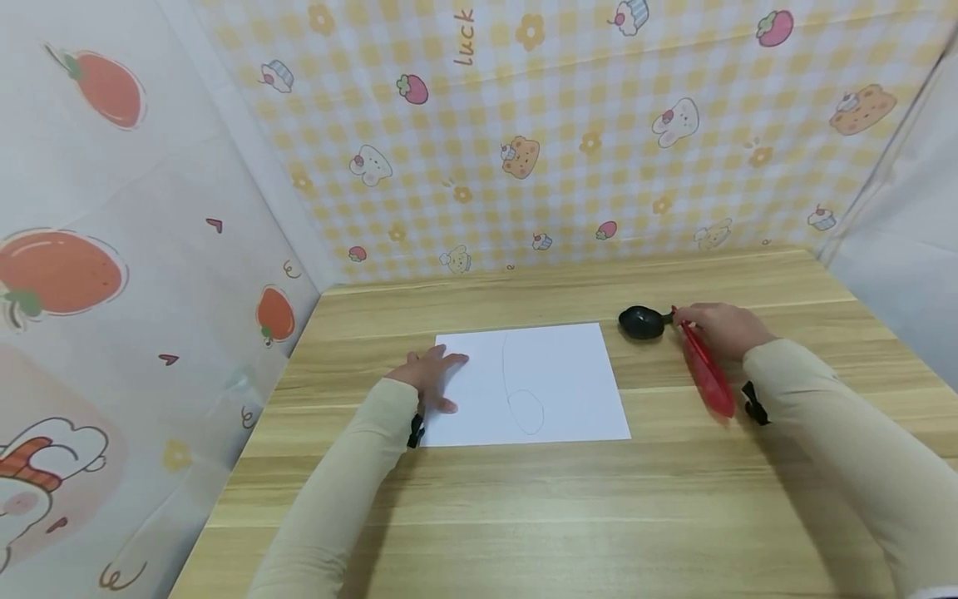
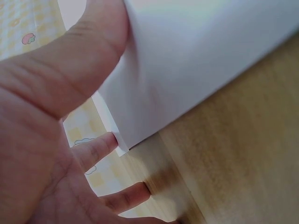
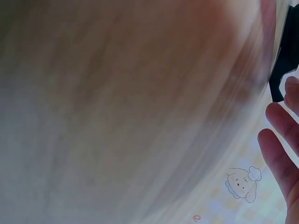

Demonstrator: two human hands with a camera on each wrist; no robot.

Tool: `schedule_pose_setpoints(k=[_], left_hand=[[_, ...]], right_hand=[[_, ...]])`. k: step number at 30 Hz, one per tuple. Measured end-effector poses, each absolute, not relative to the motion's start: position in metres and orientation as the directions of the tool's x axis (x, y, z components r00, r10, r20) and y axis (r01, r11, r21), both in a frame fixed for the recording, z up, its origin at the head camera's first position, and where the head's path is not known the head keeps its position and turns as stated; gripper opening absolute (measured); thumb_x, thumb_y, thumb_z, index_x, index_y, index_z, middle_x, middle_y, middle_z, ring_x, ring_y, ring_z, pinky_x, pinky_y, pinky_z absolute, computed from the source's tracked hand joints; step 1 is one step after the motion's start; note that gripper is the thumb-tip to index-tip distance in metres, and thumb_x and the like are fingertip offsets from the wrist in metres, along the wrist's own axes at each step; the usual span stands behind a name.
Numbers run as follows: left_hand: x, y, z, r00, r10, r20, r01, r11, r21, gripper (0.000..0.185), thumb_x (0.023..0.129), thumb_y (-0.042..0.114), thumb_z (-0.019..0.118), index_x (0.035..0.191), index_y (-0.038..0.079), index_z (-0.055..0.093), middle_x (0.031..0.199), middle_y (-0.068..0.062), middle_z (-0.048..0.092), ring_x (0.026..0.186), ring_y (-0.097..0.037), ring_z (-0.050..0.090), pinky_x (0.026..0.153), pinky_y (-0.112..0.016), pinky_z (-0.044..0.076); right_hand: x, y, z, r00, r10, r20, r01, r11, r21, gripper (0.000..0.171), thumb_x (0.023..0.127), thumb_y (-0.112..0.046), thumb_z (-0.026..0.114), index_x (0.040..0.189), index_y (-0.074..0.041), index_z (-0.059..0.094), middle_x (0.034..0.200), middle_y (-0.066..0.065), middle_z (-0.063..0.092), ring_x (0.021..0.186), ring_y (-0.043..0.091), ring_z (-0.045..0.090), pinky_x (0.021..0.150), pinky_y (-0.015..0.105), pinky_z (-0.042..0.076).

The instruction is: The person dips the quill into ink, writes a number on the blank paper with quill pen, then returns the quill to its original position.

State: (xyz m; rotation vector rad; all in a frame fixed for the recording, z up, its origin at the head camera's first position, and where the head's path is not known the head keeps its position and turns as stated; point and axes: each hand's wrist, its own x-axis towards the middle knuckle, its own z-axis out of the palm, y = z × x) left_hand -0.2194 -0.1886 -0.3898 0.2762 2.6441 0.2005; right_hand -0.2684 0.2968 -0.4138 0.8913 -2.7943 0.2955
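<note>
Sleeved arms reach out: left hand (image 1: 430, 376) flat on paper (image 1: 550, 378); right hand (image 1: 720, 329) grips spoon (image 1: 684, 353), handle pointing back toward the person.

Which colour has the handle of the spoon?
Red handle, with a black bowl; the head view shows it best.

only readable txt: "luck" in orange-brown letters, running vertically on the yellow checked backdrop (image 1: 569, 125), top centre. white paper (image 1: 554, 366) shows just a faint pencil outline, no words or nos.
</note>
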Motion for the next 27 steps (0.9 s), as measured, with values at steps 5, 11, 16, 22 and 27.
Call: schedule_pose_setpoints(k=[5, 11, 16, 22, 27], left_hand=[[-0.2186, -0.1891, -0.3902, -0.873, 0.224, -0.434, 0.156, 0.97, 0.187, 0.089, 0.077, 0.033, 0.082, 0.152, 0.03, 0.032, 0.161, -0.012, 0.011, 0.136, -0.048, 0.02, 0.091, -0.067, 0.04], [-0.2185, -0.1893, -0.3896, -0.874, 0.222, -0.432, 0.159, 0.971, 0.179, 0.089, 0.078, 0.034, 0.081, 0.152, 0.031, 0.032, 0.161, -0.012, 0.011, 0.136, -0.047, 0.021, 0.09, -0.066, 0.041], [-0.2195, -0.19, -0.3905, -0.872, 0.218, -0.438, 0.16, 0.973, 0.166, 0.089, 0.078, 0.035, 0.081, 0.152, 0.032, 0.031, 0.161, -0.011, 0.01, 0.134, -0.046, 0.023, 0.088, -0.064, 0.043], [-0.2206, -0.1906, -0.3923, -0.872, 0.214, -0.44, 0.155, 0.974, 0.166, 0.089, 0.078, 0.035, 0.081, 0.152, 0.033, 0.032, 0.161, -0.011, 0.01, 0.136, -0.048, 0.02, 0.089, -0.067, 0.04], [-0.2183, -0.1888, -0.3903, -0.873, 0.22, -0.434, 0.159, 0.972, 0.173, 0.087, 0.078, 0.035, 0.081, 0.151, 0.033, 0.033, 0.161, -0.012, 0.011, 0.136, -0.051, 0.02, 0.088, -0.069, 0.04]], right_hand=[[-0.2689, 0.2939, -0.4105, -0.816, -0.539, 0.208, -0.57, 0.81, -0.138, 0.027, 0.083, 0.008, 0.064, 0.097, -0.014, 0.069, 0.095, 0.009, 0.07, 0.078, 0.029, 0.066, 0.06, 0.046, 0.053], [-0.2716, 0.2925, -0.4104, -0.834, -0.526, 0.168, -0.548, 0.827, -0.127, 0.028, 0.085, 0.008, 0.062, 0.102, -0.013, 0.069, 0.102, 0.014, 0.07, 0.086, 0.035, 0.067, 0.064, 0.05, 0.053], [-0.2735, 0.291, -0.4106, -0.856, -0.505, 0.11, -0.516, 0.845, -0.143, 0.03, 0.087, 0.009, 0.059, 0.107, -0.012, 0.068, 0.099, 0.014, 0.07, 0.083, 0.033, 0.066, 0.065, 0.051, 0.053], [-0.2749, 0.2895, -0.4111, -0.867, -0.492, 0.083, -0.499, 0.848, -0.179, 0.027, 0.087, 0.004, 0.061, 0.106, -0.013, 0.068, 0.092, 0.008, 0.07, 0.078, 0.027, 0.065, 0.065, 0.048, 0.053], [-0.2774, 0.2904, -0.4143, -0.867, -0.492, 0.078, -0.498, 0.848, -0.183, 0.021, 0.088, 0.0, 0.063, 0.104, -0.012, 0.068, 0.091, 0.006, 0.07, 0.079, 0.027, 0.065, 0.066, 0.048, 0.054]])
